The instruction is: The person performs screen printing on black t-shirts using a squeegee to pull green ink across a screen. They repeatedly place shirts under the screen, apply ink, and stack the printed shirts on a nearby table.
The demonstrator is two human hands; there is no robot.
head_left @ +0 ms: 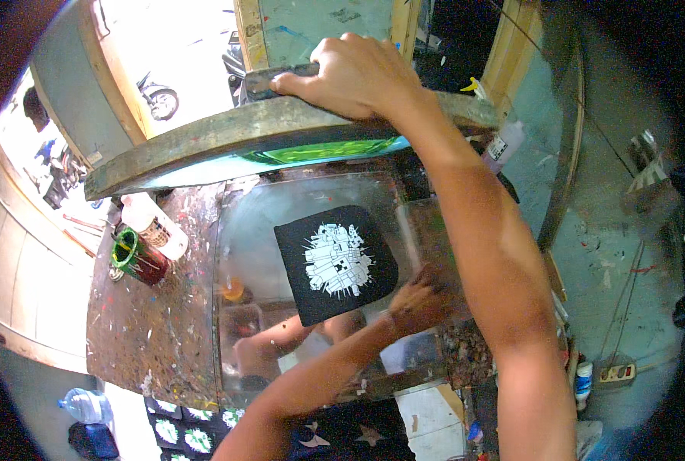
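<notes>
A black fabric piece point(290, 265) with a white blocky print lies on a shiny flat plate point(242, 219). Above its far side, a wooden-edged printing screen point(204, 142) stands tilted up, green showing on its underside. My right hand point(361, 73) is closed over the screen's top edge, its thumb along a greyish bar point(262, 83) there. My left hand point(423, 296) reaches across the plate, just right of the fabric piece. Its fingers are dark and blurred, so their grip cannot be made out.
On the worn table point(154, 330), left of the plate, stand a green-and-red stained paint cup point(146, 265) and a whitish container point(169, 234). Black printed pieces point(192, 434) lie below the near edge. A spray bottle point(504, 146) stands at far right, a power socket point(617, 373) nearer.
</notes>
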